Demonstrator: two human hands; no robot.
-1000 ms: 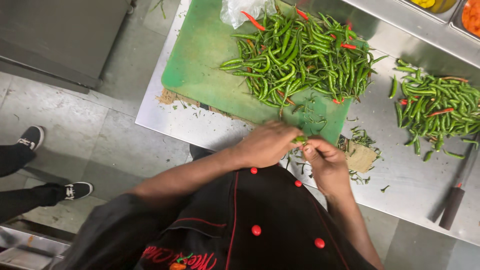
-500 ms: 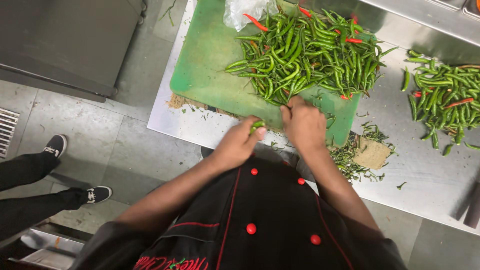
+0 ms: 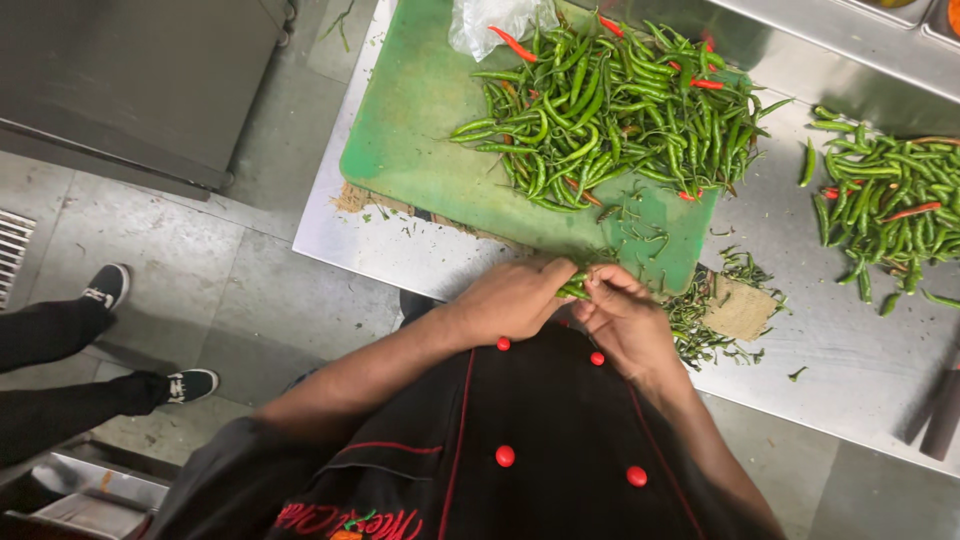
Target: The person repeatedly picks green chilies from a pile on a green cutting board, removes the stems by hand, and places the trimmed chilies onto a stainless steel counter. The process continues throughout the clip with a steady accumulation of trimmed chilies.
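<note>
The right hand (image 3: pixel 625 320), which was reaching up onto the board half a second ago, is now drawn back to the table edge, meeting the left hand (image 3: pixel 515 298) in front of the black jacket with red buttons (image 3: pixel 500 455).

Between them, a few green chillies (image 3: pixel 575 285) are being pinched at the near edge of the table: both hands are closing on the same small bunch, fingertips nearly touching. The pods are slim, glossy and tapering, so one is likely to slip from the grip and fall past the edge to the grey floor tiles (image 3: pixel 200 270). Sap may also be getting onto bare fingers.

Just above, a big heap of chillies (image 3: pixel 610 110), mostly green with a few red, is lying on the matte green cutting board (image 3: pixel 410 130), beside crumpled clear plastic (image 3: pixel 495 20). Wiry plucked stems (image 3: pixel 705 315) are littering the brushed steel table (image 3: pixel 850 360) near a brown scrap (image 3: pixel 742 307). A second pile (image 3: pixel 885 205) is sitting well apart at the right. Someone else's black shoes (image 3: pixel 150 335) are standing on the floor at the left.
</note>
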